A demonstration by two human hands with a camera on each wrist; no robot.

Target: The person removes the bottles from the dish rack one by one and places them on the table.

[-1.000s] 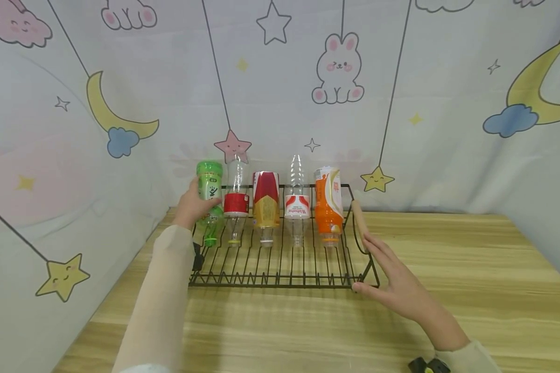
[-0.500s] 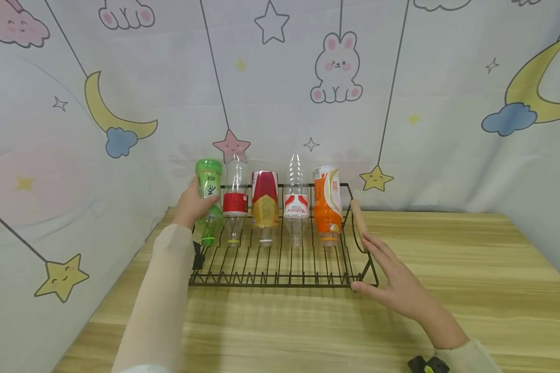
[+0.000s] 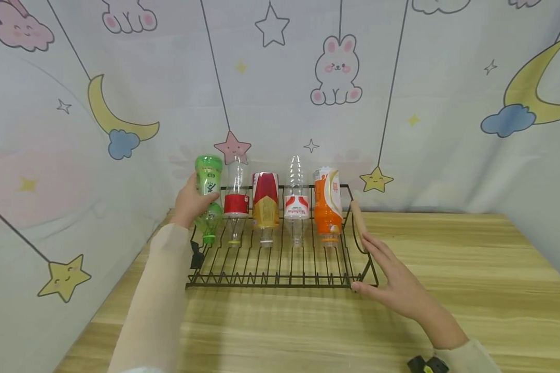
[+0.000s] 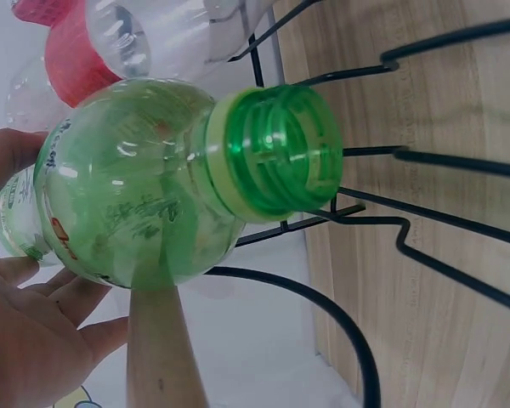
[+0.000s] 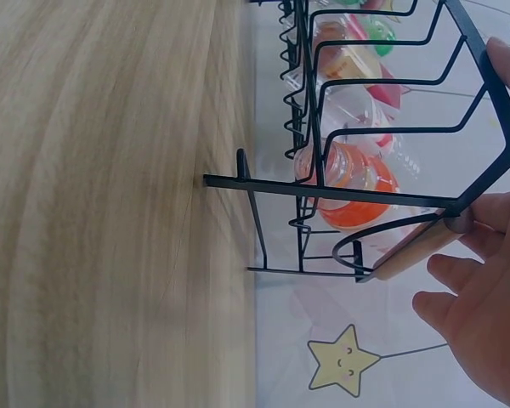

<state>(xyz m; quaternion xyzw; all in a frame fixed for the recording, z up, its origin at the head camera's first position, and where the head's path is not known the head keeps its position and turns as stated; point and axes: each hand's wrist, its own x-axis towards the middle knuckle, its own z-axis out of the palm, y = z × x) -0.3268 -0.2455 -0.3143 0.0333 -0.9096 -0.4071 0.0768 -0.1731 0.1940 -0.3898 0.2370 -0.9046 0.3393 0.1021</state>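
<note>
In the head view, my left hand (image 3: 189,203) grips an upside-down green plastic bottle (image 3: 210,178) at the left end of a black wire dish rack (image 3: 270,285). Its uncapped green mouth (image 4: 285,153) points towards the rack wires in the left wrist view. My right hand (image 3: 401,285) rests against the rack's right side, fingers extended by the wooden handle (image 3: 358,217) and thumb at the front corner. Several other bottles stand neck-down in a row: a clear red-label bottle (image 3: 236,204), a red-and-gold one (image 3: 266,199), a clear white-and-red-label one (image 3: 297,207) and an orange one (image 3: 328,202).
The rack stands on a wood-grain table (image 3: 280,331). Behind and beside it hangs a white curtain (image 3: 280,103) printed with stars, moons and rabbits. A second wooden handle (image 4: 157,348) is at the rack's left end, close by the left hand.
My left hand has raised the green bottle slightly. The right hand stays at the rack's corner, and the other bottles have not moved.
</note>
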